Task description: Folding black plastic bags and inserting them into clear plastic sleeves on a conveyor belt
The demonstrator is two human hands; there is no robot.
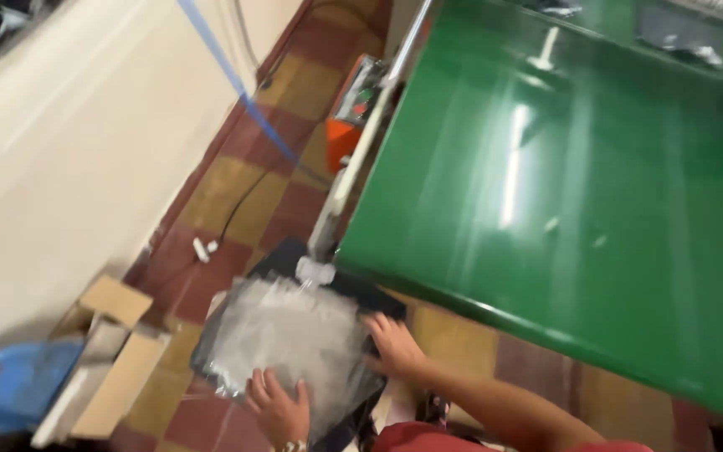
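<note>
A stack of clear plastic bags [290, 339] lies on a dark bin or tray [361, 289] low beside the green table. My left hand [278, 408] grips the near edge of the stack, fingers curled over the plastic. My right hand [392, 345] presses on the stack's right edge, fingers spread on it. The picture is blurred by motion.
A glossy green table [562, 184] fills the right side, its metal edge rail [361, 142] running along the left. An orange control box [353, 105] hangs near it. An open cardboard box [106, 360], a blue basin [10, 385] and cables lie on the checkered tile floor [236, 192].
</note>
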